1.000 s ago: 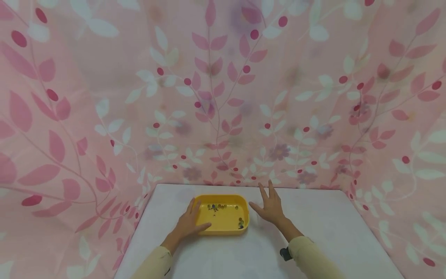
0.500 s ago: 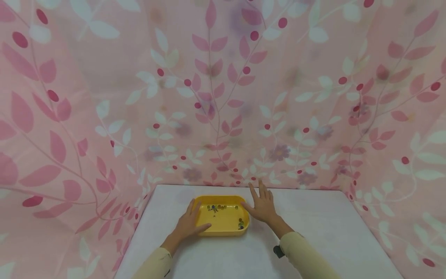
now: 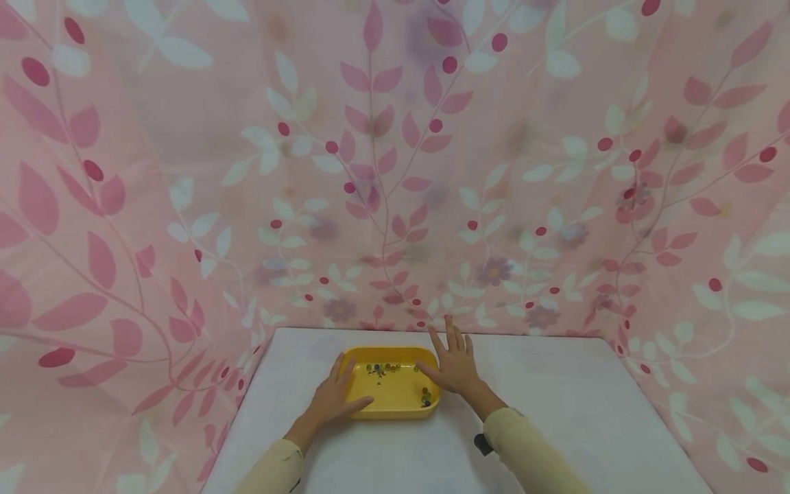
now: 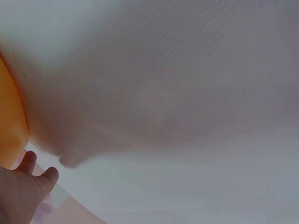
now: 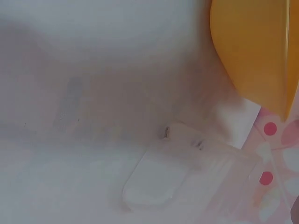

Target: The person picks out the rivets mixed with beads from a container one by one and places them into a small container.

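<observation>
A yellow tray (image 3: 398, 414) of marbles (image 3: 426, 397) lies lengthwise between left hand (image 3: 330, 398) and right hand (image 3: 456, 370), fingers of both spread wide, the left reaching farther over it.

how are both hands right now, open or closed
Left hand: open, at the left end of the yellow tray.
Right hand: open, fingers spread, at the tray's right end.

left hand (image 3: 334, 396) spread, right hand (image 3: 455, 368) splayed, both forearms (image 3: 524, 442) stretched forward and angled inward
</observation>
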`<action>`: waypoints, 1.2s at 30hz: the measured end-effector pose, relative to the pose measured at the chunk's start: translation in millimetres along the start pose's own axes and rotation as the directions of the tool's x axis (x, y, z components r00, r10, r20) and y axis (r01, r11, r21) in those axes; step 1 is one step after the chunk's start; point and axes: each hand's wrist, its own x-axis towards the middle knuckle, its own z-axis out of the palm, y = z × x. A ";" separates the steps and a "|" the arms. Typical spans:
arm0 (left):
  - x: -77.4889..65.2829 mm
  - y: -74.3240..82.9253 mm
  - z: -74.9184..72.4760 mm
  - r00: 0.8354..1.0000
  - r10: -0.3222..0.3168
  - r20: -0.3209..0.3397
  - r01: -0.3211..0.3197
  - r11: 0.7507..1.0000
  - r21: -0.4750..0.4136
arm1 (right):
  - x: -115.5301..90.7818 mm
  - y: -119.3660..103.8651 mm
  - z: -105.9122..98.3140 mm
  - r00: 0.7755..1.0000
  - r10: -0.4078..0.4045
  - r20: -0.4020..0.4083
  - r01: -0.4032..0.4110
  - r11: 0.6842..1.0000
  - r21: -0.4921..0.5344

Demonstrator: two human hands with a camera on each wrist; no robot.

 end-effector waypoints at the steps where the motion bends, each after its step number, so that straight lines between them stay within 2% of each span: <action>1: -0.1 0.6 -0.5 1.000 0.002 -0.003 -0.002 1.000 0.001 | 0.5 -0.8 1.7 1.000 -0.003 -0.003 0.003 1.000 -0.004; 6: -1.4 3.8 -3.1 1.000 -0.005 0.000 0.005 1.000 0.002 | 1.6 -4.5 12.1 1.000 -0.006 -0.009 0.006 1.000 0.016; 11: -1.4 0.6 -3.0 1.000 -0.015 0.009 0.015 1.000 0.002 | 3.2 -13.7 18.8 1.000 -0.013 0.015 0.013 1.000 0.027; 16: -0.4 -3.4 1.3 1.000 0.009 -0.017 -0.009 1.000 0.015 | 1.0 -22.7 21.6 0.999 -0.022 0.036 0.020 0.998 0.054; 21: 1.1 -7.2 6.0 0.999 0.037 -0.038 -0.037 0.999 0.006 | -2.2 -27.8 25.1 0.999 -0.052 0.005 0.051 0.996 0.074; 24: 1.4 -9.8 7.4 0.999 0.025 -0.032 -0.025 1.000 0.000 | -3.5 -29.8 29.7 0.998 -0.067 0.017 0.066 0.995 0.077; 29: 1.5 -14.2 8.5 1.000 -0.002 -0.022 0.002 1.000 0.019 | -2.1 -34.1 39.2 0.993 -0.118 -0.014 0.119 0.987 0.109; 36: -0.7 -4.5 2.7 1.000 0.012 -0.016 -0.013 1.000 -0.014 | -4.3 -36.2 44.7 0.980 -0.200 -0.017 0.201 0.974 0.102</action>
